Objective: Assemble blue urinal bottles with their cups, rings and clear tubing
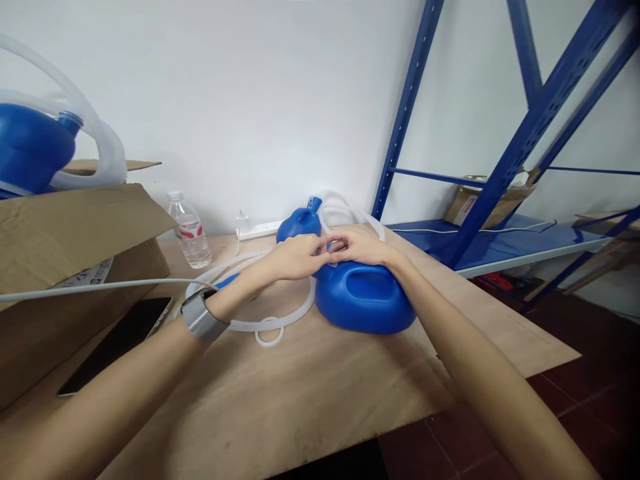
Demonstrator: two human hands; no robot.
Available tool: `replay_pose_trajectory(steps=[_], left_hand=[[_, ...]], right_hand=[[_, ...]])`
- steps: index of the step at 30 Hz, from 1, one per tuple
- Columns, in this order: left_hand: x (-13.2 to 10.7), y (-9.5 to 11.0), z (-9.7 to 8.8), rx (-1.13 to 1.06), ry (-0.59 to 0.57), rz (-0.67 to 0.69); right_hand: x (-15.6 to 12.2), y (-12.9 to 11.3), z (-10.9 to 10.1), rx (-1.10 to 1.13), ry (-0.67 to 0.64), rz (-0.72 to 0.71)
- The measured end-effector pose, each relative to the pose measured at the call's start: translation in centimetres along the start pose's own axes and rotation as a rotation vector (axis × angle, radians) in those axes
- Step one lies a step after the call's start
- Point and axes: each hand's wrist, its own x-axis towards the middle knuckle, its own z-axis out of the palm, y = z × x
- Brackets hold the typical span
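A blue plastic jug (364,299) with a moulded handle lies on the wooden table (300,393). My left hand (295,257) and my right hand (360,247) meet over the jug's top, fingers pinched together on a translucent white tube (273,325). The tube loops over the table in front of the jug and behind it. A second blue jug (299,223) stands just behind my hands. I wear a grey watch (201,315) on my left wrist.
An open cardboard box (65,267) at left holds another blue jug (30,150) with coiled tubing. A water bottle (190,230), a power strip (257,231) and a dark phone (120,343) lie nearby. Blue metal shelving (500,173) stands at right.
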Motion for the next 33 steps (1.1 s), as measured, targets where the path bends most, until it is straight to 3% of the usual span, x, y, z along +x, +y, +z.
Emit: replay_pose_trajectory(steps=[9, 33], left_hand=[[1.0, 0.2, 1.0, 0.112, 0.045, -0.043], [1.5, 0.3, 0.9, 0.132, 0.089, -0.059]], right_hand=[[-0.2, 1.1, -0.7, 0.166, -0.111, 0.013], [-0.4, 0.9, -0.7, 0.189, -0.083, 0.040]])
